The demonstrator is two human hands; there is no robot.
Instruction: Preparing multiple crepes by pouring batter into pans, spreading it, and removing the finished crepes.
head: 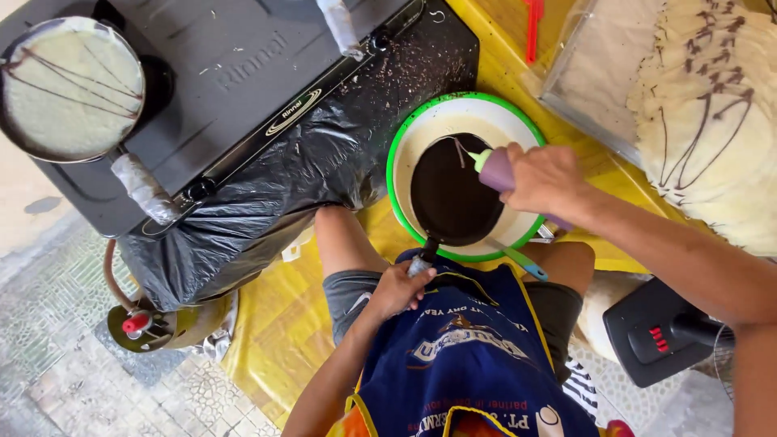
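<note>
My left hand (398, 288) grips the wrapped handle of a small dark pan (453, 198), which is held over a green-rimmed bowl of pale batter (453, 109). Above the pan's right edge, my right hand (544, 178) is closed around a purple squeeze bottle (495, 168). Its green nozzle points left, down at the pan. A thin dark line runs across the pan near the nozzle. A blue apron (469, 348) covers my lap below the bowl.
A black two-burner stove (243, 65) stands at upper left, carrying a second pan (69, 85) of pale batter with dark lines. A black plastic bag (267, 186) hangs beneath the stove. Stacked crepes (712, 121) lie upper right. There is a gas cylinder (146, 328) lower left and a black fan base (655, 332) lower right.
</note>
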